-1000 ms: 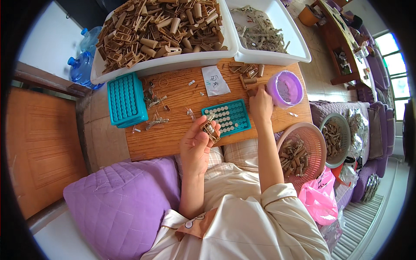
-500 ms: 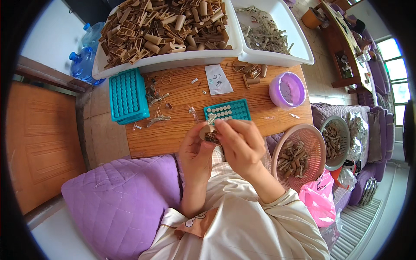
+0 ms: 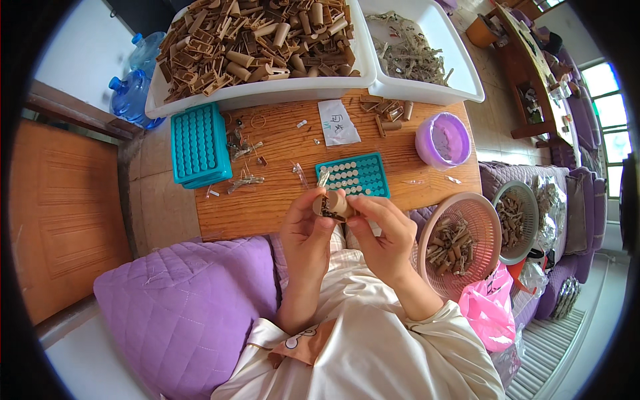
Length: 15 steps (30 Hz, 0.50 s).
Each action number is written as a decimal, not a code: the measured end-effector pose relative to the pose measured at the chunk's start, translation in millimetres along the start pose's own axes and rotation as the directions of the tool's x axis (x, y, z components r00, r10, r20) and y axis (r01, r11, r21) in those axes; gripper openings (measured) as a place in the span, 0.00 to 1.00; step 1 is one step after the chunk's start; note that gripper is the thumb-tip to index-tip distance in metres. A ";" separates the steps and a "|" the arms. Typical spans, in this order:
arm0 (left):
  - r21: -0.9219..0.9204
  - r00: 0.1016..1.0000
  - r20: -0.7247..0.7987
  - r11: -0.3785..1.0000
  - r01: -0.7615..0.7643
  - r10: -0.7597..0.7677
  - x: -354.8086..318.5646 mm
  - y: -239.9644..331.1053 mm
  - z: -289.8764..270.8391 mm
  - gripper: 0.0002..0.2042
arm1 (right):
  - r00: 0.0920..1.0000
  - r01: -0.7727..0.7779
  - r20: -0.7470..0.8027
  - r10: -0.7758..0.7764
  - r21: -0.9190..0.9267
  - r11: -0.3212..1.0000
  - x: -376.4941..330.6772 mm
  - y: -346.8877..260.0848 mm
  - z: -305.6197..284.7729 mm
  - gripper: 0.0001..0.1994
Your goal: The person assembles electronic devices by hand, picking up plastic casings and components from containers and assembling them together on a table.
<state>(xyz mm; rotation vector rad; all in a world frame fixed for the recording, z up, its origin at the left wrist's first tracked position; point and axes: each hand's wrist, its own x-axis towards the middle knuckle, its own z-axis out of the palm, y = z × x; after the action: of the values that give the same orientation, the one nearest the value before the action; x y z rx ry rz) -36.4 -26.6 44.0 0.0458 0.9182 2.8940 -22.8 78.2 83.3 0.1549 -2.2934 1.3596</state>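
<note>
Between my two hands, above the table's near edge, is a small tan plastic housing with a rounded shell and dark parts inside its open side. My left hand pinches its left end between thumb and fingers. The fingertips of my right hand are closed on its right end. A silvery, clear-looking strand bundle sticks up from the top of the left fingers; its lower end is hidden. Just beyond lies a teal tray with rows of small white discs in part of its round pockets.
White bins hold tan housings and wire bundles at the back. Stacked teal trays stand left, a purple tub right. Beside my right arm are a pink basket, a grey basket and a pink bag.
My right fingers have moved from the strands at the top down to the housing's right end. The housing has turned, and its rounded tan side now shows more.
</note>
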 end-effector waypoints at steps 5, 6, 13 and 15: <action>0.064 1.000 0.006 0.998 0.007 -0.007 0.5 0.6 3.2 0.18 | 0.999 -0.031 0.014 0.031 0.024 0.999 -4.9 5.7 5.0 0.13; 0.090 1.000 -0.005 0.996 0.014 -0.014 0.5 0.7 3.2 0.18 | 1.000 -0.029 -0.011 0.029 0.024 0.999 -6.0 7.0 6.8 0.13; 0.229 0.999 -0.041 0.973 0.011 -0.002 -3.2 -3.2 6.0 0.18 | 0.985 -0.171 0.018 0.171 -0.027 0.985 -9.7 3.7 10.7 0.19; 0.303 0.999 0.002 0.952 -0.045 0.046 -3.6 -6.0 4.3 0.18 | 0.979 -0.180 0.088 0.183 -0.042 0.983 -10.9 7.1 12.8 0.20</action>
<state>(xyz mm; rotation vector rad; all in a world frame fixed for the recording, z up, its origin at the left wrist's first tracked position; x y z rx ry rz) -31.9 -19.6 44.0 0.0855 1.3716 2.7652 -19.7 69.4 67.6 -0.0037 -2.4567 1.4283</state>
